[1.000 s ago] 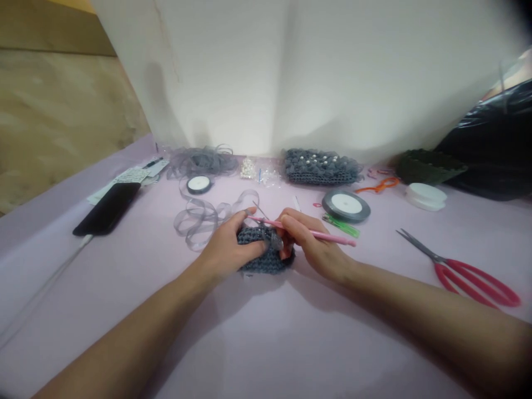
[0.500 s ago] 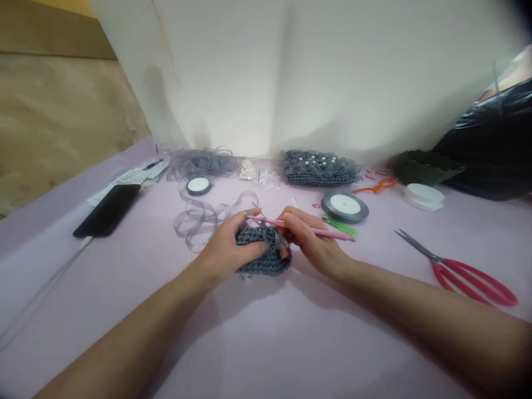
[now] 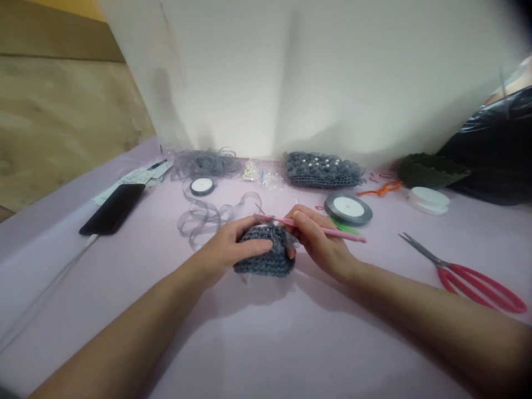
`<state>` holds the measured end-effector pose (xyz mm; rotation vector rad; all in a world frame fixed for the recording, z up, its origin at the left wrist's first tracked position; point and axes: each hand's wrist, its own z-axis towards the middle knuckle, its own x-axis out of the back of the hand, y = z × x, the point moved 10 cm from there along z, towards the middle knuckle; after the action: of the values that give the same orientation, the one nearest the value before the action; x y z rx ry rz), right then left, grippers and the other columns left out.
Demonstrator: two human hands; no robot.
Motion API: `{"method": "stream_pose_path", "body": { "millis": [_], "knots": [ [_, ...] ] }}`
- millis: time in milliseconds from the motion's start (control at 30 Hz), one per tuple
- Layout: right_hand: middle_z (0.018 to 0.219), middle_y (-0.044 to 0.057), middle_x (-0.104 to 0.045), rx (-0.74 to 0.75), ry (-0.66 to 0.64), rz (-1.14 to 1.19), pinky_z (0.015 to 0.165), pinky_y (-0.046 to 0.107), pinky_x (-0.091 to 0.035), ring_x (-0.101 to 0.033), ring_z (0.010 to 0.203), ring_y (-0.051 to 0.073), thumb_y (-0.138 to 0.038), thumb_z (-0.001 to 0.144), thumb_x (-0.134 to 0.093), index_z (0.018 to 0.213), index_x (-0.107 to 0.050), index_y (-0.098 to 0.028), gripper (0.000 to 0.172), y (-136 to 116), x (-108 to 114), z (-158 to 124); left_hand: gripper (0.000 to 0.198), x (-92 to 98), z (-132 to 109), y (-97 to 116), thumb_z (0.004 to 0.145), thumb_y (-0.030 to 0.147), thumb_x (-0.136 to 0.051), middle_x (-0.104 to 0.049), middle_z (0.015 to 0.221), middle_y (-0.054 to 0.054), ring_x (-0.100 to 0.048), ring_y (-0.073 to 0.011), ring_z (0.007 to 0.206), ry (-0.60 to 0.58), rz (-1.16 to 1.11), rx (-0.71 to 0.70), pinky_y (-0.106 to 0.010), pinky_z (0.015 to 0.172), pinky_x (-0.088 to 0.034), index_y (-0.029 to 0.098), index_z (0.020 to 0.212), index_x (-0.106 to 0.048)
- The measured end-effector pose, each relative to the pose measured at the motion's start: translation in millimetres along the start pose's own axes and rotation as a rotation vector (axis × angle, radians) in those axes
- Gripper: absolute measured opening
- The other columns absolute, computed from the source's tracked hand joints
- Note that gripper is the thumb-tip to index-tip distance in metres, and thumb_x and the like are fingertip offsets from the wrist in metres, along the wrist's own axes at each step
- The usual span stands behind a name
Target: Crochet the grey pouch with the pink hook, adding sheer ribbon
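My left hand (image 3: pixel 226 249) is closed around a small grey crocheted piece (image 3: pixel 266 260) resting on the lilac tablecloth (image 3: pixel 266 338). My right hand (image 3: pixel 320 241) pinches a pink crochet hook (image 3: pixel 332 233), whose tip lies across the top edge of the grey piece. A sheer grey ribbon (image 3: pixel 208 217) trails from the work to the left in loose loops. Both hands touch the grey piece from either side.
Red-handled scissors (image 3: pixel 474 280) lie at the right. A grey ribbon spool (image 3: pixel 348 208), a smaller spool (image 3: pixel 202 185), a finished grey pouch with pearls (image 3: pixel 322 170), a bag of beads (image 3: pixel 257 172), a black phone (image 3: pixel 113 208) with cable and a black plastic bag (image 3: pixel 494 155) stand around.
The hook's tip has shifted slightly along the top of the grey piece, and my left fingers have wrapped further over it. The view has drifted a little.
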<state>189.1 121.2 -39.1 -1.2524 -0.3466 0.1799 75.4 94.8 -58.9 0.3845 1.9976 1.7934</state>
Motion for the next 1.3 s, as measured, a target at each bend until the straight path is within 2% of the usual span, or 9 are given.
{"method": "stream_pose_path", "body": {
  "millis": [100,167,367,433,567,700,900,1067,1300],
  "knots": [
    [0.062,-0.003,-0.051,0.029,0.0,0.045,0.052,0.026,-0.042,-0.051,0.053,0.011,-0.043,0.097,-0.045,0.067,-0.051,-0.021,0.038,-2,3,3,0.039,-1.9,1,4,0.091,0.042,-0.053,-0.071,0.101,-0.013,-0.067,-0.0274,0.096,-0.047,-0.087,-0.01,-0.04,0.085,-0.052,0.015,0.114,-0.068],
    [0.062,-0.003,-0.05,0.025,-0.013,0.088,0.052,0.026,-0.042,-0.052,0.052,0.012,-0.042,0.097,-0.045,0.067,-0.051,-0.021,0.037,-1,3,4,0.044,9.0,3,3,0.094,0.048,-0.045,-0.072,0.102,-0.011,-0.066,-0.0274,0.096,0.023,-0.001,-0.01,-0.04,0.086,-0.051,0.018,0.116,-0.068],
    [0.068,-0.002,-0.049,0.011,0.003,0.067,0.052,0.026,-0.043,-0.053,0.055,0.011,-0.039,0.097,-0.046,0.067,-0.052,-0.02,0.036,-1,6,1,0.042,61.9,-9,26,0.092,0.056,-0.047,-0.065,0.117,-0.005,-0.051,-0.0272,0.12,0.481,0.592,-0.171,-0.039,0.105,-0.035,0.024,0.103,-0.072],
    [0.068,-0.001,-0.05,0.016,0.002,0.05,0.052,0.026,-0.044,-0.053,0.056,0.011,-0.038,0.097,-0.046,0.066,-0.051,-0.02,0.036,-3,5,1,0.044,71.5,-13,30,0.09,0.058,-0.049,-0.065,0.113,-0.006,-0.051,-0.0275,0.117,0.568,0.591,-0.182,-0.039,0.104,-0.034,0.022,0.101,-0.072],
    [0.064,-0.002,-0.05,0.026,-0.027,0.008,0.053,0.026,-0.044,-0.053,0.056,0.012,-0.039,0.098,-0.044,0.069,-0.051,-0.021,0.035,-6,1,1,0.047,53.4,-3,15,0.087,0.051,-0.059,-0.065,0.111,-0.008,-0.058,-0.0248,0.107,0.326,0.211,-0.113,-0.039,0.097,-0.04,0.02,0.122,-0.063],
    [0.063,-0.003,-0.051,0.013,-0.048,0.037,0.054,0.027,-0.044,-0.053,0.056,0.012,-0.041,0.098,-0.045,0.073,-0.052,-0.021,0.033,-4,0,1,0.066,34.2,-1,7,0.077,0.035,-0.075,-0.061,0.101,-0.004,-0.059,-0.0194,0.093,0.175,0.11,-0.066,-0.032,0.081,-0.045,0.026,0.137,-0.049],
    [0.063,-0.002,-0.054,0.024,-0.086,0.16,0.055,0.029,-0.044,-0.054,0.056,0.014,-0.043,0.097,-0.046,0.077,-0.056,-0.022,0.031,1,-3,1,0.065,36.7,-4,9,0.077,0.025,-0.074,-0.053,0.089,0.001,-0.054,-0.0116,0.078,0.182,0.028,-0.065,-0.024,0.066,-0.041,0.027,0.137,-0.048],
    [0.069,0.002,-0.061,-0.002,-0.142,0.191,0.059,0.031,-0.046,-0.058,0.063,0.017,-0.045,0.096,-0.047,0.085,-0.061,-0.021,0.03,6,-3,-1,0.064,36.8,-3,11,0.077,0.019,-0.071,-0.057,0.09,0.001,-0.055,-0.0116,0.076,0.198,-0.003,-0.058,-0.024,0.065,-0.041,0.024,0.136,-0.048],
    [0.08,0.004,-0.067,0.066,-0.226,-0.057,0.07,0.034,-0.048,-0.061,0.074,0.019,-0.034,0.098,-0.041,0.085,-0.065,-0.021,0.03,-10,-6,-3,0.061,43.4,-5,17,0.079,0.02,-0.069,-0.058,0.089,0.001,-0.055,-0.0115,0.076,0.244,0.078,-0.1,-0.023,0.065,-0.041,0.022,0.136,-0.048]
  ]
}}
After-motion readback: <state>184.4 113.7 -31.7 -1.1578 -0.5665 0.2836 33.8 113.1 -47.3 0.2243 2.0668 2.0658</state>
